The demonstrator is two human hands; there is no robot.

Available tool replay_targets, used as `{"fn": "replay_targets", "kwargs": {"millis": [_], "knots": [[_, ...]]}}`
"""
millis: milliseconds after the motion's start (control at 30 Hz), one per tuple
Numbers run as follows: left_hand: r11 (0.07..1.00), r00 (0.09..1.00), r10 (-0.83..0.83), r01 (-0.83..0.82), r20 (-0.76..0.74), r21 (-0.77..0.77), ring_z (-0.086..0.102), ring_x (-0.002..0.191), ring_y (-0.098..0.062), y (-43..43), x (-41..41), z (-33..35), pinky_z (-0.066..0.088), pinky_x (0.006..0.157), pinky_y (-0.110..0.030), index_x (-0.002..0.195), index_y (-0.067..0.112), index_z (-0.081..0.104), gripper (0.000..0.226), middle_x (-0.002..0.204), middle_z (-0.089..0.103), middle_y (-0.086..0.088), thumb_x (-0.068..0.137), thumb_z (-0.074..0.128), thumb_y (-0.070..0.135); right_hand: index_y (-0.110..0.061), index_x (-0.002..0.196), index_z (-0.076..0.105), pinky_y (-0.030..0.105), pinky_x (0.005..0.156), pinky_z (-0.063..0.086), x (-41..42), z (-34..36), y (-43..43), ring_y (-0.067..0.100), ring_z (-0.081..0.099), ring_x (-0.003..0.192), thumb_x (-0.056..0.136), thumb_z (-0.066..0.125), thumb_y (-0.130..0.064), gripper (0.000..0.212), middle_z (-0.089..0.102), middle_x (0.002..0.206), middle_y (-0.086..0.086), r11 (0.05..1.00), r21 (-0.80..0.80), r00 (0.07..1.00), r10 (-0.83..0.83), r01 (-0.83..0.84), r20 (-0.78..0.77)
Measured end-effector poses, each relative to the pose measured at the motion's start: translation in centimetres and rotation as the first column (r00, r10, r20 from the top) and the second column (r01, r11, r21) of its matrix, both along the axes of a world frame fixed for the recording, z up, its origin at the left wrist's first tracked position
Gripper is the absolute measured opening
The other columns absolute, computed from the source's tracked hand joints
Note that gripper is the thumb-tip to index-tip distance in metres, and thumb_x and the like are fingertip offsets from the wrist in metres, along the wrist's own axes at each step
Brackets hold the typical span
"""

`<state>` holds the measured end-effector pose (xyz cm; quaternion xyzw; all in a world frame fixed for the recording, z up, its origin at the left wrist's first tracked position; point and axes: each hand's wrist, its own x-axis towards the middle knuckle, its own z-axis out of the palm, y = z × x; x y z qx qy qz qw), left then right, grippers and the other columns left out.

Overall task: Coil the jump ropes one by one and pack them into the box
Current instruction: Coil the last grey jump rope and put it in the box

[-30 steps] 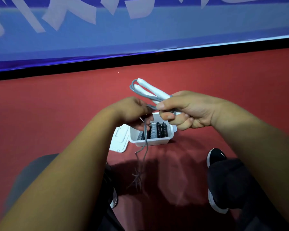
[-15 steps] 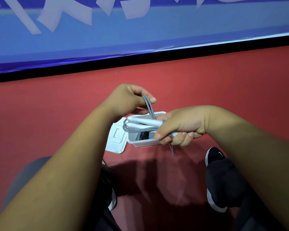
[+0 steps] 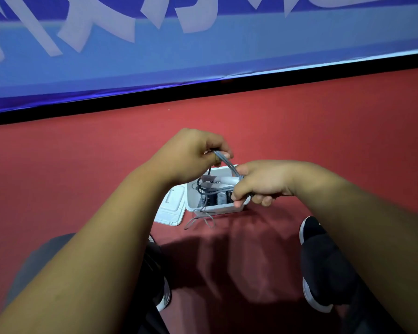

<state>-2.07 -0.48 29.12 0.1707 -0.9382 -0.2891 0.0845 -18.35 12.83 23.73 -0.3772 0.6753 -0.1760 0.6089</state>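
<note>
– Jump rope point(image 3: 231, 166): where?
– Held just above the open white box point(image 3: 217, 209), shared between both hands. Not yet packed.
– Left hand point(image 3: 193, 153)?
– Raised over the box's far left corner. Pinching a loop of the grey cord point(image 3: 223, 157) between thumb and forefinger, other fingers curled in.
– Right hand point(image 3: 261, 184)?
– Wrapped tight round the white handles point(image 3: 222, 180) and a bunch of cord strands, over the box's right end. Side by side, roughly level, tips to the left of the fist.
– Slack?
– Straight from the left pinch down to the right fist. Loose end point(image 3: 199, 219) draped over the box's front wall, touching the red floor point(image 3: 323, 141) just beside it.
– Inside the box?
– Coiled ropes point(image 3: 219, 197) already in, dark and grey, standing side by side along the front wall. Count unclear.
– Lid point(image 3: 170, 208)?
– Open, flat on the floor against the box's left side. Hinged or merely touching, cannot tell.
– Box's spot on the floor?
– Mid-floor, well apart from the far edge with its black strip point(image 3: 203, 89) and blue banner point(image 3: 203, 56). Near the left shoe point(image 3: 164, 300) and the right shoe point(image 3: 314, 237), between them and that edge.
</note>
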Motion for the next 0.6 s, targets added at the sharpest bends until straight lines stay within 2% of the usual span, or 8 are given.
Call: {"fn": "replay_targets", "kwargs": {"millis": [133,233,300,367,467,533,600], "knots": [[0.982,0.99,-0.051,0.073,0.129,-0.174,0.065,0.072,-0.006,0.2,0.6,0.6,0.049,0.07,-0.025,0.099,0.031,0.08,0.012,0.079,0.075,0.011,0.093,0.07,0.025,-0.013,0.127,0.055,0.023,0.046,0.03,-0.4,-0.7,-0.3,0.014,0.035,0.049,0.093,0.06,-0.007,0.034,0.082,0.095,0.011,0.999,-0.011,0.994,-0.036,0.035,-0.103],[0.986,0.972,-0.07,0.102,0.225,-0.133,0.06,0.065,-0.005,0.3,0.9,0.6,0.044,0.06,-0.023,0.099,0.031,0.079,0.013,0.071,0.069,0.01,0.096,0.071,0.04,-0.014,0.122,0.057,0.028,0.049,0.03,-0.7,-0.9,-0.5,0.02,0.039,0.052,0.093,0.058,-0.011,0.029,0.082,0.087,0.004,0.997,-0.034,0.983,-0.068,0.064,-0.172],[0.993,0.96,-0.079,0.101,0.268,-0.069,0.053,0.059,-0.006,0.3,1.0,0.4,0.042,0.057,-0.024,0.104,0.03,0.078,0.015,0.066,0.063,0.008,0.1,0.064,0.036,-0.011,0.117,0.061,0.028,0.05,0.032,-0.9,-1.2,-0.7,0.022,0.042,0.052,0.092,0.058,-0.013,0.025,0.077,0.08,0.003,0.99,-0.08,0.965,-0.134,0.119,-0.225],[0.997,0.947,-0.072,0.073,0.313,0.008,0.056,0.062,-0.013,0.0,1.2,0.1,0.05,0.062,-0.029,0.112,0.03,0.077,0.022,0.07,0.065,0.002,0.102,0.058,0.026,-0.001,0.116,0.063,0.028,0.049,0.032,-1.1,-1.5,-0.9,0.023,0.043,0.05,0.09,0.059,-0.015,0.029,0.065,0.08,0.015,0.972,-0.146,0.948,-0.213,0.182,-0.238],[0.991,0.905,-0.058,0.001,0.422,0.135,0.071,0.071,-0.017,-0.3,1.5,-0.2,0.058,0.066,-0.027,0.118,0.032,0.076,0.025,0.078,0.076,0.005,0.104,0.058,0.022,0.004,0.118,0.061,0.025,0.045,0.027,-0.9,-1.6,-1.2,0.018,0.036,0.045,0.097,0.062,-0.013,0.027,0.053,0.082,0.016,0.927,-0.209,0.937,-0.336,0.312,-0.094],[0.973,0.869,0.016,-0.127,0.495,0.192,0.076,0.07,-0.021,-0.2,1.4,-0.7,0.062,0.061,-0.032,0.113,0.018,0.076,0.019,0.083,0.078,-0.004,0.105,0.059,0.018,-0.003,0.118,0.063,0.022,0.043,0.021,-0.4,-0.9,-1.2,0.011,0.03,0.047,0.1,0.065,-0.012,0.02,0.05,0.078,0.007,0.907,-0.189,0.926,-0.372,0.377,0.063],[0.95,0.831,0.094,-0.24,0.549,0.201,0.078,0.069,-0.031,0.2,1.3,-1.2,0.065,0.06,-0.04,0.112,0.006,0.069,0.018,0.087,0.077,-0.015,0.105,0.052,0.009,-0.005,0.122,0.065,0.022,0.042,0.018,0.3,-0.2,-1.1,0.009,0.026,0.05,0.1,0.071,-0.015,0.025,0.05,0.073,0.0,0.906,-0.166,0.911,-0.352,0.389,0.215]]}}
